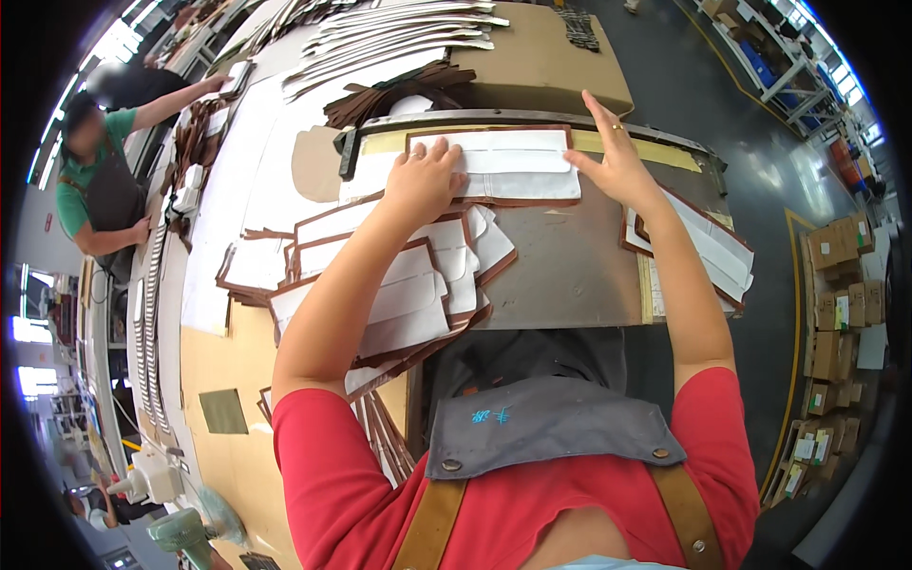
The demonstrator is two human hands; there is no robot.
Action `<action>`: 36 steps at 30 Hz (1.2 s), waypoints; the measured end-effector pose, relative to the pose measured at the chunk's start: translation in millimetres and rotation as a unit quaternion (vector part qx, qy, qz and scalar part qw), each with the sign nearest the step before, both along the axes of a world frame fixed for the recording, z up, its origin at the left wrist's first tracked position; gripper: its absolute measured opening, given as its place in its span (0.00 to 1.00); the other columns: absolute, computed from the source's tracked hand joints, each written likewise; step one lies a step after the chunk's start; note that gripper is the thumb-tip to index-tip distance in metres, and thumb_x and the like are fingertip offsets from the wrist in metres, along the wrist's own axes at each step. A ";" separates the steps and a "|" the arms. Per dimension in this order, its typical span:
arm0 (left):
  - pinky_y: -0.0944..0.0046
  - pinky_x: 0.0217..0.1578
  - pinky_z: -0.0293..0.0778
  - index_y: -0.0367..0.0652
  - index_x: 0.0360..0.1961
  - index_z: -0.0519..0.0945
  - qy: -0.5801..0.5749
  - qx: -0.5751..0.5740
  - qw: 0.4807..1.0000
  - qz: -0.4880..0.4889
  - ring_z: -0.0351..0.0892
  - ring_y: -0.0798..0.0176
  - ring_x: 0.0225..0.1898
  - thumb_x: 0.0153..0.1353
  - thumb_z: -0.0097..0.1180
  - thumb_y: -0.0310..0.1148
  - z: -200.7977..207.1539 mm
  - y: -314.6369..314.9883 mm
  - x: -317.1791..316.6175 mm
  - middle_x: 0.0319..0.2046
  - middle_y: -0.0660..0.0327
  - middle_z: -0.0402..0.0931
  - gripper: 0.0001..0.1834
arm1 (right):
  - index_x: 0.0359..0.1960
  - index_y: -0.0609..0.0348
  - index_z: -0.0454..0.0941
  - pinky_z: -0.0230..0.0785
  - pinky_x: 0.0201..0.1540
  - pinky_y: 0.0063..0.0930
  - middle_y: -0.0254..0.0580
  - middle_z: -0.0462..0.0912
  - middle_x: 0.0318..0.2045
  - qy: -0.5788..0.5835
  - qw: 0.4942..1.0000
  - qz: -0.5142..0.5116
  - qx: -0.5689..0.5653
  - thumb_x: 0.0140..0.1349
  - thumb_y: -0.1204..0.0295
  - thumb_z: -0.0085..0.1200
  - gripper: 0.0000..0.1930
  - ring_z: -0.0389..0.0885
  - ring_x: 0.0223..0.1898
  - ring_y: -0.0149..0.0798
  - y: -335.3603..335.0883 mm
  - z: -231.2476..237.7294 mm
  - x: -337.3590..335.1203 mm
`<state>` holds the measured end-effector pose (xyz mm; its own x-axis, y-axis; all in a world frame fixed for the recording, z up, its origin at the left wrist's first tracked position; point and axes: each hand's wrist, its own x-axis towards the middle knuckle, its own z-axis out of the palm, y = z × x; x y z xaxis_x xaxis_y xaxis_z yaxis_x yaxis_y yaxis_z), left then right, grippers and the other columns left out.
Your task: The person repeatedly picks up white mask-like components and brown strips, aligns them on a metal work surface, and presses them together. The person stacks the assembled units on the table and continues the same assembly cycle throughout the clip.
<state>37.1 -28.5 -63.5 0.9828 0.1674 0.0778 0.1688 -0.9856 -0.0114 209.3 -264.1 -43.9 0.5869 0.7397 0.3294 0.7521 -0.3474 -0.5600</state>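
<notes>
A white rectangular panel with a brown leather border (518, 161) lies flat along the far side of a grey metal work plate (560, 275). My left hand (425, 182) rests on the panel's left end, palm down, its fingers laid on the surface. At the other end, my right hand (616, 160) is spread, with the thumb at the panel's right edge and the fingers pointing up and away. A pile of similar brown-edged white panels (399, 299) spreads beneath and beside my left forearm. More such panels (698, 245) lie slanted by my right forearm.
A dark metal bar (532, 116) runs along the plate's far edge. Behind it are stacked white strips (399, 38) and dark brown pieces (399, 90). Another person (100, 180) stands at the left bench. Cardboard boxes (841, 313) line the right side; a green tool (180, 534) lies lower left.
</notes>
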 end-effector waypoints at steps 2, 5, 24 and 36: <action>0.48 0.54 0.65 0.45 0.58 0.66 -0.013 0.012 1.000 0.014 0.66 0.45 0.58 0.64 0.44 0.44 -5.6 0.8 8.3 0.61 0.53 0.62 0.24 | 0.69 0.47 0.47 0.54 0.63 0.41 0.47 0.55 0.66 0.009 1.000 -0.021 0.010 0.60 0.58 0.54 0.39 0.55 0.66 0.47 5.2 2.6 -4.8; 0.46 0.53 0.65 0.45 0.57 0.66 -0.065 0.017 0.998 0.015 0.67 0.43 0.57 0.62 0.47 0.43 -12.6 1.8 12.7 0.59 0.52 0.65 0.24 | 0.69 0.51 0.47 0.50 0.66 0.43 0.47 0.53 0.67 0.111 0.990 0.032 0.083 0.58 0.65 0.56 0.40 0.53 0.67 0.47 16.8 0.0 2.6; 0.53 0.61 0.56 0.43 0.56 0.71 -0.038 -0.062 0.996 0.060 0.61 0.46 0.61 0.62 0.49 0.49 5.4 5.7 -1.7 0.60 0.51 0.64 0.26 | 0.46 0.60 0.72 0.66 0.33 0.26 0.28 0.66 0.15 0.535 0.797 0.112 0.256 0.66 0.69 0.42 0.12 0.66 0.18 0.27 8.8 -4.1 14.3; 0.49 0.63 0.52 0.49 0.60 0.66 -0.046 -0.040 0.997 0.048 0.56 0.49 0.65 0.63 0.48 0.49 -1.3 6.5 -1.9 0.62 0.54 0.61 0.27 | 0.49 0.60 0.75 0.58 0.62 0.39 0.42 0.77 0.51 -0.177 0.981 0.012 -0.079 0.63 0.63 0.49 0.17 0.71 0.54 0.45 19.3 -25.3 -6.0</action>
